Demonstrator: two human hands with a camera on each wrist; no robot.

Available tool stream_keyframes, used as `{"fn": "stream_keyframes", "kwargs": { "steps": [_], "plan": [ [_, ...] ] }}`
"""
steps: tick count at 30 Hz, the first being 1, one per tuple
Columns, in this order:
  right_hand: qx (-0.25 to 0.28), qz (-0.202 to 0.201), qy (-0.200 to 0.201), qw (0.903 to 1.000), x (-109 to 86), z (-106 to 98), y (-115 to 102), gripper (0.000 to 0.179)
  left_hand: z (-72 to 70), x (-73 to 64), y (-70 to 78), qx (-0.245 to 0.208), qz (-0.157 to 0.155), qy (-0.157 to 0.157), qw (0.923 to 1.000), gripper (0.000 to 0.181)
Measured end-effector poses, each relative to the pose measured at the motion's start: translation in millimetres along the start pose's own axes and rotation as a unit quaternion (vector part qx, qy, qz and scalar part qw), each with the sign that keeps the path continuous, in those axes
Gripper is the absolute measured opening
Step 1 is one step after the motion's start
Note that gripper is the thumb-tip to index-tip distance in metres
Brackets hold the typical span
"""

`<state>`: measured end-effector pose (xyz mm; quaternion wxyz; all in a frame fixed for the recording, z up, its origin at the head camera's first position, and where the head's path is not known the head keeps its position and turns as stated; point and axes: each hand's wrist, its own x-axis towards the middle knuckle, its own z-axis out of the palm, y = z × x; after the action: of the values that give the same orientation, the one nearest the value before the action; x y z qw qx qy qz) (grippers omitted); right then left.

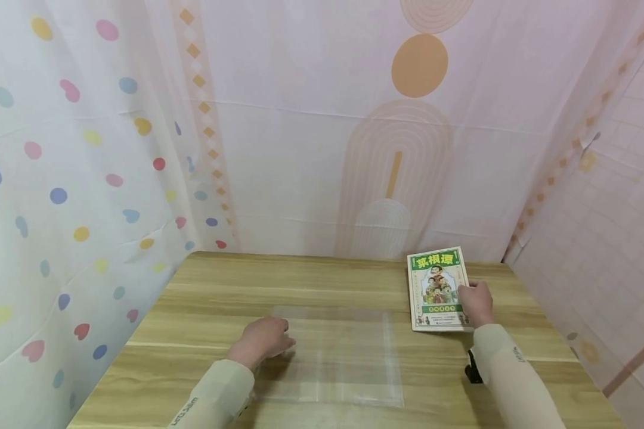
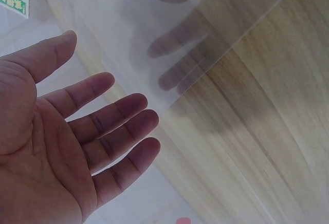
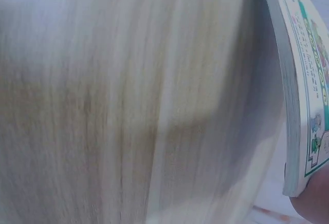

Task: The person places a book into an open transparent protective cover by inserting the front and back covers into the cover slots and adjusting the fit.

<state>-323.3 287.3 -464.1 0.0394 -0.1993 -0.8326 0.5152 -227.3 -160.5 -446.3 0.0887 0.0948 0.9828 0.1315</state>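
My right hand [image 1: 477, 302] grips a paperback book [image 1: 439, 289] by its right edge, thumb on the cover. The book has a green title band and cartoon figures on the front. In the right wrist view the book [image 3: 294, 106] shows its page edges, tilted over the tabletop, and only a fingertip [image 3: 313, 198] of that hand appears. On the table lies a clear plastic sheet [image 1: 349, 357] with creased strips. Over its left edge is my left hand [image 1: 263, 341], holding nothing. Its fingers [image 2: 121, 170] are spread and relaxed near the plastic in the left wrist view.
The wood-grain table [image 1: 300, 277] stands against patterned curtains [image 1: 290, 179] at the back and both sides. A small black object [image 1: 473, 368] shows beside the right sleeve.
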Motion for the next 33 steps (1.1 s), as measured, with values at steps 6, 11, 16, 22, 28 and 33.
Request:
{"fn": "stream_keyframes", "kwargs": {
  "steps": [6,11,16,22,28,33],
  "plan": [
    [0.026,-0.016,0.013,0.9995,-0.6,-1,-3,0.057,-0.5,1.7,-1.0,-0.002,-0.004,0.000,1.0000,0.036],
    [0.042,-0.008,-0.009,0.9991,-2.8,-2,-5,0.061,1.0,3.6,-4.2,0.017,-0.005,0.010,0.9998,0.033],
    [0.056,0.000,-0.043,0.9975,-9.0,-1,-9,0.056,2.1,4.7,-6.2,0.032,-0.006,0.013,0.9994,0.033],
    [0.094,0.024,-0.066,0.9931,-21.6,1,-16,0.056,3.7,5.5,-7.2,0.051,-0.006,0.018,0.9985,0.032],
    [0.120,0.043,-0.070,0.9893,-35.5,2,-20,0.057,2.9,4.9,-7.3,0.082,0.002,0.030,0.9962,0.035],
    [0.179,0.059,-0.082,0.9787,-48.9,1,-22,0.056,2.9,1.0,-7.4,0.107,0.006,0.047,0.9931,0.035]
  ]
}}
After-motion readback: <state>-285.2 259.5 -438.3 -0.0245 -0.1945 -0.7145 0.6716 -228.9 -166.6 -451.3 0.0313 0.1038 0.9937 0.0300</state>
